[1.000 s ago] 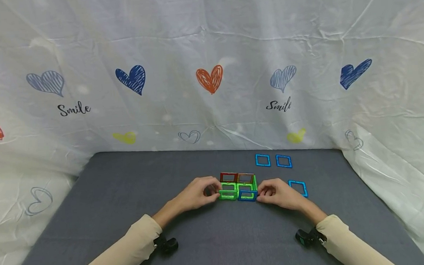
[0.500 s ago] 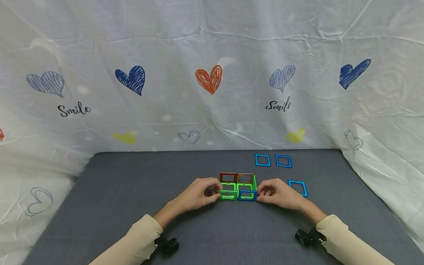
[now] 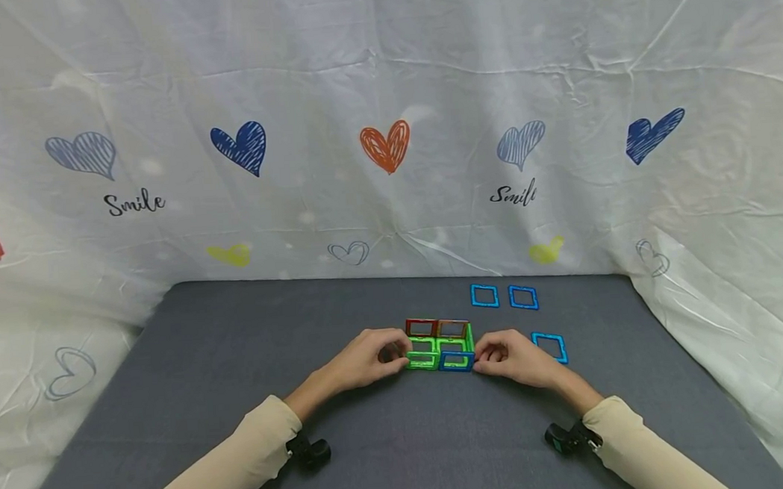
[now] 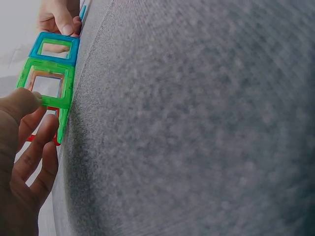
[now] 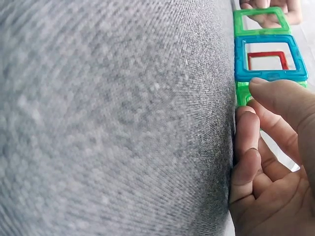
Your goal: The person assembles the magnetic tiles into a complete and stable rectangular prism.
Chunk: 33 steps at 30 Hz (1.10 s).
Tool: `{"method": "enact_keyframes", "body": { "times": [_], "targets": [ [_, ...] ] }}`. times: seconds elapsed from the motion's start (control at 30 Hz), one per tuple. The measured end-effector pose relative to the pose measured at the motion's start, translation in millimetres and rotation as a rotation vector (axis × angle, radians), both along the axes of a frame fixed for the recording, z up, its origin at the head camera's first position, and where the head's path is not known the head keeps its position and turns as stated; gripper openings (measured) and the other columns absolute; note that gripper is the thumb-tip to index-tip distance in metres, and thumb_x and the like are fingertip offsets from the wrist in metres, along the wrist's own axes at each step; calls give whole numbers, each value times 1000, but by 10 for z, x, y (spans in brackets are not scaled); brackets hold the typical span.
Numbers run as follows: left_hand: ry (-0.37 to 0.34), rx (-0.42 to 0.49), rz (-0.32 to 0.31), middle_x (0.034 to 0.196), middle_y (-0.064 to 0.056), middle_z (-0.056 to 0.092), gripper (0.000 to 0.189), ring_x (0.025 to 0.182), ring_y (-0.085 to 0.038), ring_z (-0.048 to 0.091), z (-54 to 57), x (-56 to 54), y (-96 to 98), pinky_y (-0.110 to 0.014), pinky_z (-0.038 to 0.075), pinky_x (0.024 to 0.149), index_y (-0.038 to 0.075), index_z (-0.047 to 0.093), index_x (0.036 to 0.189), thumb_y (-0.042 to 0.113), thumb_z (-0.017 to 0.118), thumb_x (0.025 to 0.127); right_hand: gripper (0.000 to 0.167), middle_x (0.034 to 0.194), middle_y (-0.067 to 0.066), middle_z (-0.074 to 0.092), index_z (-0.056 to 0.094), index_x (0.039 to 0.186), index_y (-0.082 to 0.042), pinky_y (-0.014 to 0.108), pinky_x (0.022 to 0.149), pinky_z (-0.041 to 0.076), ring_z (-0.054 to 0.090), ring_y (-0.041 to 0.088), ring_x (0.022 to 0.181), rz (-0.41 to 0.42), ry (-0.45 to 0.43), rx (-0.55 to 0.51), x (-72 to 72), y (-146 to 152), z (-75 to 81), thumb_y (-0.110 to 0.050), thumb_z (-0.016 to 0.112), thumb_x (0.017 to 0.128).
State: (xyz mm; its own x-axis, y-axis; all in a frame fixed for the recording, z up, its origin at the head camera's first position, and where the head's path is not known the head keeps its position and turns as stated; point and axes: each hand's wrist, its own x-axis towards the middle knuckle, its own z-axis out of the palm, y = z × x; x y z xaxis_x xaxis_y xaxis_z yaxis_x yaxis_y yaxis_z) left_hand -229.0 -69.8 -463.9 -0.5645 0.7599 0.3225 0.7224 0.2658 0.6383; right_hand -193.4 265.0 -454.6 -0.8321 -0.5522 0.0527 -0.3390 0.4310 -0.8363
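- Subject. A small structure of coloured frame tiles (image 3: 437, 345) sits on the table (image 3: 390, 439) between the two hands; the step appears to be steadying its near side.
- Near side. The green front tile (image 4: 65, 86) stands beside the blue front tile (image 5: 270, 74), with a red tile (image 3: 421, 320) and an orange tile (image 3: 453, 321) along the far side.
- Left hand (image 3: 365, 357). Narrow grip: the thumb lies at the outer edge of the green front tile, fingers bent about that end. Light pressure would suit such a thin frame.
- Right hand (image 3: 519, 358). Narrow grip: the thumb lies at the outer edge of the blue front tile, fingers bent beside the green side wall (image 3: 470, 337). Best practice is to bring both edges flush at this corner.
- Pressure. Both hands should push inward equally; uneven force could skew the seam between the front tiles.
- Release. Withdrawing one hand at a time, straight outward, would lessen the risk of dragging a wall.
- Surroundings. Two loose blue tiles (image 3: 496, 296) lie beyond the structure; another blue tile (image 3: 549, 335) lies near the right hand, whose wrist should avoid nudging it.
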Motion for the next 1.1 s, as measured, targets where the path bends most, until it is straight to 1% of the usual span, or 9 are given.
{"method": "enact_keyframes", "body": {
  "times": [0.13,0.3,0.6,0.73,0.9,1.1],
  "targets": [
    [-6,1,-2,100,-1,69,10,84,-4,65,3,1,-2,-23,53,67,13,67,108,11,70,99,9,88,4,67,72,103,-5,25,62,49,60,16,74,1,0,-1,2,-8,1,-8,75,94],
    [-2,-3,6,99,1,68,13,82,-4,65,11,9,-3,-24,53,67,12,67,108,8,72,97,9,89,5,67,72,103,-4,25,61,48,60,17,73,2,7,-5,-2,-6,-1,-7,74,95],
    [-11,-62,40,100,5,67,19,83,-3,63,13,28,-17,-24,53,69,14,66,112,8,73,95,9,88,4,67,73,102,-6,25,62,49,60,16,73,13,13,-3,-9,-15,17,-9,75,94],
    [-16,-86,50,100,5,67,19,85,-3,63,17,19,-13,-25,53,71,16,66,111,7,73,95,9,87,5,67,72,102,-6,26,63,50,61,17,73,25,26,-16,-18,-5,20,-9,76,94],
    [-33,-101,45,99,1,70,18,86,-4,64,31,10,-5,-25,53,74,15,67,110,7,73,95,12,86,7,67,71,102,-4,26,63,50,60,18,72,35,-3,-37,-28,-7,29,-7,78,92],
    [-41,-108,45,98,5,68,19,87,-4,64,41,9,-7,-25,53,75,15,67,109,7,75,94,13,85,8,66,71,102,-4,25,62,49,60,19,71,36,-21,-39,-27,-21,44,-6,78,91]
  ]
}}
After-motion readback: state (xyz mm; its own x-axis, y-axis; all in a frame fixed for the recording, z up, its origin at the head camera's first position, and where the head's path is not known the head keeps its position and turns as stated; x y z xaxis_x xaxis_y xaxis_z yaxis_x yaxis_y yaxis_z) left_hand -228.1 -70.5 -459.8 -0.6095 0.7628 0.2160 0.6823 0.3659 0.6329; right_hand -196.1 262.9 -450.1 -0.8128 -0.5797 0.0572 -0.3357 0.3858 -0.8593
